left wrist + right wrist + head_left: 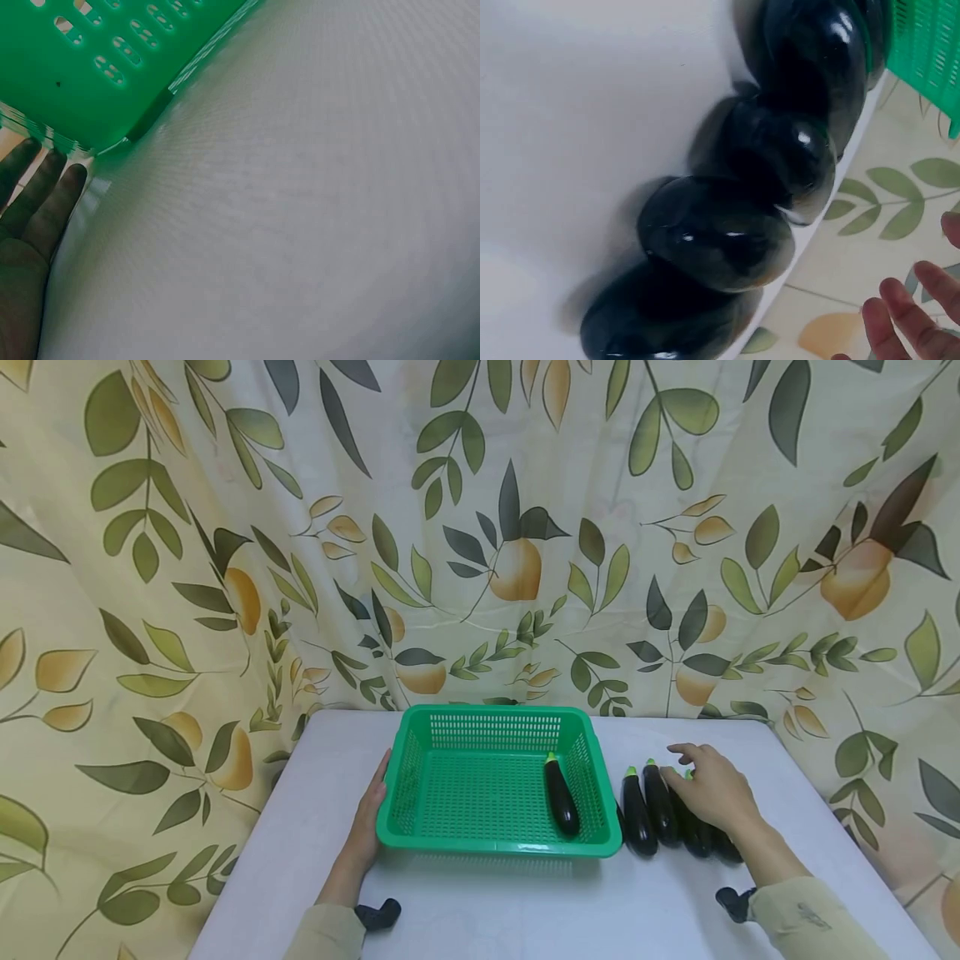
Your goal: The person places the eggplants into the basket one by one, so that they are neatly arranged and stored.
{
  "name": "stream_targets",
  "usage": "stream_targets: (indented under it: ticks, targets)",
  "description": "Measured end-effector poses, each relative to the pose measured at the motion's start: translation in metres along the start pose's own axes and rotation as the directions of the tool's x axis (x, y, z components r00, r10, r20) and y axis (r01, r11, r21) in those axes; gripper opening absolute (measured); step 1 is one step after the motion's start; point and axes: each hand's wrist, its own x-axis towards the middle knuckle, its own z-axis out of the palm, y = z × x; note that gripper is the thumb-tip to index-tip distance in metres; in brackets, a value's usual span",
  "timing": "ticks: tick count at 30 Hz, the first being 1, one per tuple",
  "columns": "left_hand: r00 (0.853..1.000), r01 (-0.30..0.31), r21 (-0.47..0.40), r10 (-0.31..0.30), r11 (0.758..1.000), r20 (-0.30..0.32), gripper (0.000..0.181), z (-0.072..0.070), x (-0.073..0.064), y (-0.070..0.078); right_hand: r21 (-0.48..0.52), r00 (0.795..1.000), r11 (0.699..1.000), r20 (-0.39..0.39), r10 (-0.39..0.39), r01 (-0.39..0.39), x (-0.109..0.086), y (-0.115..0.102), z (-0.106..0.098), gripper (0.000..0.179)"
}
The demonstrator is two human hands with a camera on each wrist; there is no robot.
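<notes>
A green plastic basket [480, 846] stands on the white table, with one eggplant [561, 797] lying inside at its right. My left hand [367, 818] rests against the basket's left side; in the left wrist view its straight fingers [56, 195] touch the green wall. To the right of the basket lie several dark eggplants [637, 814] side by side, green stem ends pointing away from me. Over the right-hand ones hovers my right hand [712, 789], fingers loosely spread. The right wrist view shows these fingers [900, 315] apart from the eggplants [716, 232], holding nothing.
The white table [480, 918] meets a hanging curtain [480, 652] with a leaf and fruit print at its back edge. Dark straps with small knobs sit at both wrists, below the sleeves. The eggplant nearest the basket is partly hidden by its right wall.
</notes>
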Motion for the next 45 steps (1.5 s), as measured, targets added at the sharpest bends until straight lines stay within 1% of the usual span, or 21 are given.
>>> stream_targets:
  ticks: [6, 15, 23, 30, 34, 39, 42, 45]
  targets:
    - [1.0, -0.002, -0.005, 0.002, 1.0, 0.001, 0.058, 0.0, 0.0, 0.002, -0.008, 0.999, 0.999, 0.006, 0.035, -0.035, -0.003, 0.012, 0.001, 0.054]
    - [1.0, -0.009, -0.016, 0.009, 1.0, 0.007, 0.055, 0.001, 0.0, 0.002, -0.02, 0.995, 0.996, 0.037, 0.091, -0.091, -0.009, 0.032, 0.001, 0.055]
    - [1.0, -0.001, -0.018, 0.001, 1.0, 0.008, 0.057, 0.0, 0.001, 0.002, -0.024, 0.985, 0.989, 0.082, 0.15, -0.149, -0.011, 0.049, 0.002, 0.057]
    - [1.0, 0.007, -0.026, -0.007, 1.0, 0.007, 0.058, 0.001, 0.001, 0.001, -0.019, 0.981, 0.985, 0.093, 0.171, -0.17, -0.014, 0.065, 0.011, 0.058]
    - [1.0, -0.002, -0.023, 0.002, 1.0, 0.008, 0.059, 0.001, 0.002, 0.001, -0.02, 0.975, 0.981, 0.108, 0.193, -0.192, -0.015, 0.07, 0.012, 0.059]
    - [1.0, -0.001, -0.012, 0.001, 1.0, 0.004, 0.058, 0.0, 0.002, 0.001, -0.022, 0.975, 0.982, 0.114, 0.19, -0.189, -0.016, 0.076, 0.015, 0.06]
    - [1.0, 0.001, -0.015, -0.001, 1.0, 0.005, 0.058, 0.001, 0.001, 0.001, -0.016, 0.973, 0.982, 0.13, 0.189, -0.189, -0.017, 0.079, 0.016, 0.061]
    - [1.0, 0.0, -0.023, 0.0, 1.0, 0.008, 0.058, 0.001, 0.001, 0.001, -0.01, 0.966, 0.979, 0.159, 0.203, -0.204, -0.017, 0.081, 0.016, 0.061]
